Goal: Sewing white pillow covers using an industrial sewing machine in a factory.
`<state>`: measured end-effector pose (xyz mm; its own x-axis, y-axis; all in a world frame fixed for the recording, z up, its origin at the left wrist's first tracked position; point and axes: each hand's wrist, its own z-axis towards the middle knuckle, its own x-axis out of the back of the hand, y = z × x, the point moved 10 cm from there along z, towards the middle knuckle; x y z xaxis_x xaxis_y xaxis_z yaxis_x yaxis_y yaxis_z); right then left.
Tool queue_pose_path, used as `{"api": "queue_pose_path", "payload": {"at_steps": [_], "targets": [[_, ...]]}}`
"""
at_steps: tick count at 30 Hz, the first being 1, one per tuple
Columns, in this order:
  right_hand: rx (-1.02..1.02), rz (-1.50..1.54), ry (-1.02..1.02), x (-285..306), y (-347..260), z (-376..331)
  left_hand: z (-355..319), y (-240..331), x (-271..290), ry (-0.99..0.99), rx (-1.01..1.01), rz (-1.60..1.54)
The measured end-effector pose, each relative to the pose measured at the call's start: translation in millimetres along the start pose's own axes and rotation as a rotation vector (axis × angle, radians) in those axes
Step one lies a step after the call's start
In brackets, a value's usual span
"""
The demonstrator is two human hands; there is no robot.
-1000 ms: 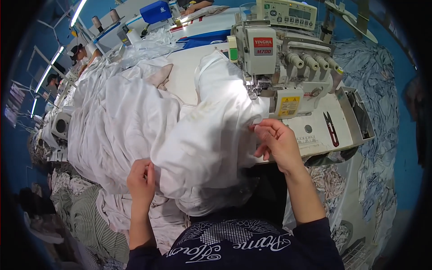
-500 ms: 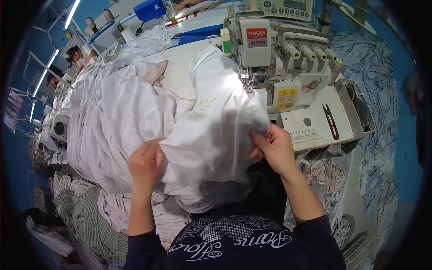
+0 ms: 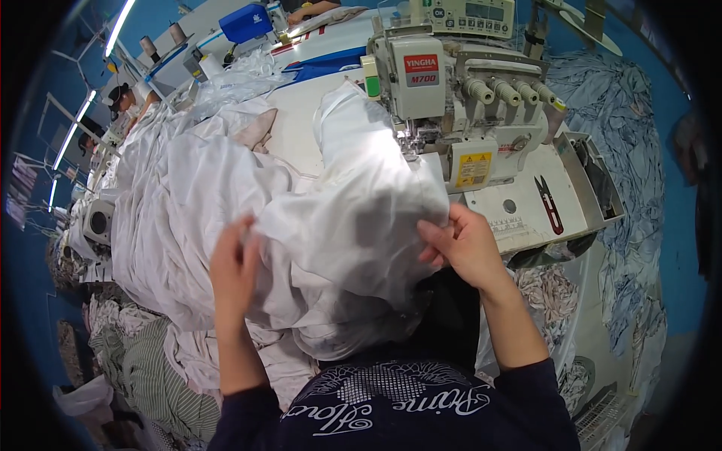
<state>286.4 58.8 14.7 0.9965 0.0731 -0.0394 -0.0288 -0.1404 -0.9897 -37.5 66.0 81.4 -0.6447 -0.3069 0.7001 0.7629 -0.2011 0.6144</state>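
A white fabric piece [image 3: 353, 218] lies across the table, its far part under the lit needle area of a sewing machine [image 3: 421, 83]. My right hand [image 3: 465, 244] pinches the right edge of this cloth between thumb and fingers, just below the machine's front. Slightly blurred, my left hand [image 3: 237, 267] is at the left side of the piece with its fingers apart, and nothing shows gripped in it. A large bunched heap of white cloth [image 3: 188, 195] spreads to the left, close beside that hand.
Red-handled thread snips [image 3: 549, 204] lie on the machine's right-hand bed, near a side tray [image 3: 598, 180]. Piles of grey-blue cloth [image 3: 609, 113] stand at the right, and striped cloth [image 3: 162, 368] at the lower left. Another person [image 3: 135, 98] works at the far left.
My left hand has let go of the cloth and its fingers have spread. The cloth's left part has dropped into folds, hiding the faint leaf mark. My right hand keeps its pinch.
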Motion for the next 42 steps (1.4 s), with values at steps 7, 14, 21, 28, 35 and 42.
{"api": "queue_pose_path", "payload": {"at_steps": [7,14,21,28,35,42], "targets": [[0.044,0.244,0.024,-3.7,-17.8,14.9,-71.7,-25.5,-0.2,0.076,0.026,0.288],[0.113,0.337,0.058,-3.7,-12.6,21.9,-75.2,-89.8,12.3,0.118,0.355,-0.185],[0.113,0.354,0.06,-3.4,-15.1,21.4,-37.3,-51.7,13.6,0.118,0.094,-0.691],[0.109,0.362,0.04,-3.8,-15.7,22.0,-4.2,-25.5,18.5,0.06,0.024,-0.747],[0.089,0.328,0.002,-5.2,-16.2,22.9,43.4,-9.5,35.0,0.137,-0.064,-0.699],[0.083,0.32,0.009,-3.6,-16.1,23.2,99.0,-3.1,44.9,0.153,-0.113,-0.717]]}}
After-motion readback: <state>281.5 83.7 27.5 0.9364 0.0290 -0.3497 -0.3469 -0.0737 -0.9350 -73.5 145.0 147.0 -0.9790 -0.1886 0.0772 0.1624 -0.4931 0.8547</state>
